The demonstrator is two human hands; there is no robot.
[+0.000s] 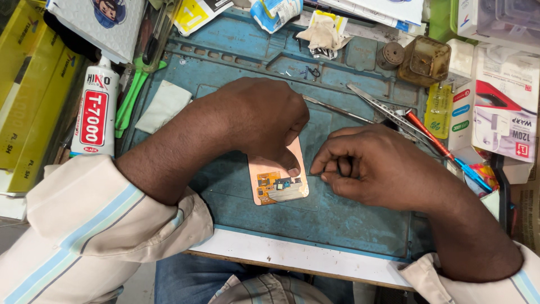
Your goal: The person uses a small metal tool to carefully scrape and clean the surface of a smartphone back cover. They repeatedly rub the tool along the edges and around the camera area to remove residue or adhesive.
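Note:
A copper-backed phone screen panel lies face down on the blue work mat, with an orange flex circuit at its near end. My left hand covers its upper half and presses it down, thumb on its right edge. Just right of the panel, my right hand is curled, fingertips pinched together close to the panel's right edge; whether a small tool or part sits in the pinch is hidden.
Metal tweezers, a thin metal pry tool and a red-and-blue screwdriver lie at the mat's right. A glue tube stands left, beside green tools and a white cloth. Boxes crowd the right edge.

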